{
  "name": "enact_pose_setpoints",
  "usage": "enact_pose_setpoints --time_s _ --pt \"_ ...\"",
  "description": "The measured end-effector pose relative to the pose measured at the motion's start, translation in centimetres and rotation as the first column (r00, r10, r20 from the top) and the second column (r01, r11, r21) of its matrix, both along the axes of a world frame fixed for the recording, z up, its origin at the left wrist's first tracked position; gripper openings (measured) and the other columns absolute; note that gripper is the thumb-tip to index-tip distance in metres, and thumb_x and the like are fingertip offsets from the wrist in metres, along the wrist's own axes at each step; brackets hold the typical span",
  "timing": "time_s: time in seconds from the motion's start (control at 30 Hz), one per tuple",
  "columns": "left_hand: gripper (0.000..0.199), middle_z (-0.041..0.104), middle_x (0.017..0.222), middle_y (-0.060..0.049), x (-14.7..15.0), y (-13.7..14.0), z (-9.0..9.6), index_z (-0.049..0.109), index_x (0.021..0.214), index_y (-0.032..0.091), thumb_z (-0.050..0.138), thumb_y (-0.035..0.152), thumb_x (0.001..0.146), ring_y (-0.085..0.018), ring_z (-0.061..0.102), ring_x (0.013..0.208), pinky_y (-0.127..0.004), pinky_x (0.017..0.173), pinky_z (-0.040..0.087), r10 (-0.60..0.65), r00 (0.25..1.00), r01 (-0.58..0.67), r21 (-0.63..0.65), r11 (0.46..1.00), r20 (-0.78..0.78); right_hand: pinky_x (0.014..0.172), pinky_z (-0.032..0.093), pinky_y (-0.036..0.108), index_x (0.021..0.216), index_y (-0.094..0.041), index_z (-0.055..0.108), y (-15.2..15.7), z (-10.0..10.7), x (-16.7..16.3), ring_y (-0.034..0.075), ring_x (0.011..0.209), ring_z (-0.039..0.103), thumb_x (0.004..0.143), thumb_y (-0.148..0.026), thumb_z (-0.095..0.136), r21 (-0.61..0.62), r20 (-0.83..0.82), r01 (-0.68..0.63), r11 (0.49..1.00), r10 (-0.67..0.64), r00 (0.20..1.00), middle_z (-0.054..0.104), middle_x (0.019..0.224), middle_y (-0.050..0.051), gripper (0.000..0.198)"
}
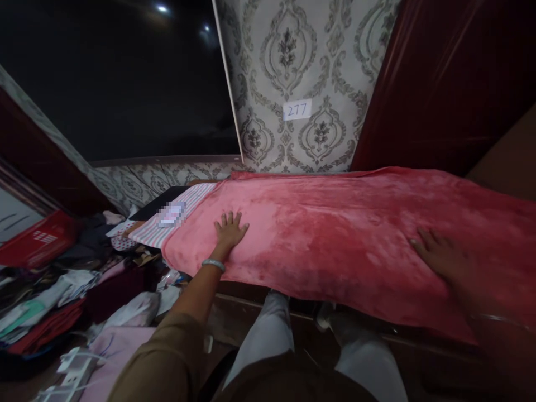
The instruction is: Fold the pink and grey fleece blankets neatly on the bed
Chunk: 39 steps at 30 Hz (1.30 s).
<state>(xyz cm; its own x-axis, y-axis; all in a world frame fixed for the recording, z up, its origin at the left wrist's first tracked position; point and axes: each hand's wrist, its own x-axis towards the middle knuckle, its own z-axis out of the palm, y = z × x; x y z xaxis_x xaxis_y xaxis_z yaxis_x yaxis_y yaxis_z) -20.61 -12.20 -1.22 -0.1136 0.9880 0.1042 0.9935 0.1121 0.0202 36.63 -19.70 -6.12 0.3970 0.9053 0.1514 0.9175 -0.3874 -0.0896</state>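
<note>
A red-pink plush blanket [335,240] lies spread over a long low surface in front of me, its near edge hanging down. My left hand [230,230] rests flat on its paler left part, fingers spread, with a bangle on the wrist. Farther right, my right hand [446,257] lies on the blanket too, fingers apart and slightly blurred. Under the blanket's left end a striped cloth [151,230] sticks out. On that cloth sits a small light-coloured item [171,214], blurred out.
A large dark television [125,84] stands behind on the left. A paper marked 277 [297,109] is on the patterned wall. Piled clothes [113,290] and a red box [37,237] lie at the left. A white power strip [73,371] is at lower left.
</note>
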Motion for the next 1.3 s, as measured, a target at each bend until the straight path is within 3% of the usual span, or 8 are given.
enact_pose_setpoints --time_s 0.13,0.33,1.3 --pt "0.071 0.02 0.169 -0.012 0.1 0.1 0.1 0.028 0.16 0.023 0.027 0.059 0.098 -0.039 0.014 0.154 -0.066 0.118 0.017 0.006 1.0 -0.006 0.0 1.0 -0.013 0.116 0.027 0.06 0.159 -0.023 0.031 -0.7 1.9 -1.4 0.036 0.148 0.028 0.098 -0.057 0.012 -0.046 -0.126 0.012 0.999 -0.017 0.992 0.024 0.167 0.01 0.073" --pt "0.072 0.021 0.168 -0.015 0.3 0.3 0.1 0.029 0.159 0.019 0.027 0.057 0.098 -0.039 0.017 0.153 -0.065 0.118 0.019 0.002 1.0 -0.002 0.034 0.999 -0.022 0.117 0.022 0.061 0.161 -0.022 0.028 -1.5 3.6 -2.7 0.035 0.15 0.023 0.101 -0.054 0.017 -0.063 -0.161 0.03 0.998 -0.04 0.986 0.018 0.168 0.008 0.068" --pt "0.071 0.022 0.167 -0.017 0.5 0.3 0.2 0.03 0.159 0.02 0.033 0.057 0.099 -0.044 0.016 0.152 -0.067 0.117 0.02 0.055 0.998 -0.054 0.039 0.998 -0.019 0.115 0.033 0.055 0.161 -0.025 0.026 -0.6 2.1 -1.6 0.031 0.148 0.03 0.102 -0.048 0.015 -0.083 -0.023 0.022 0.996 -0.024 0.999 0.026 0.166 0.008 0.065"
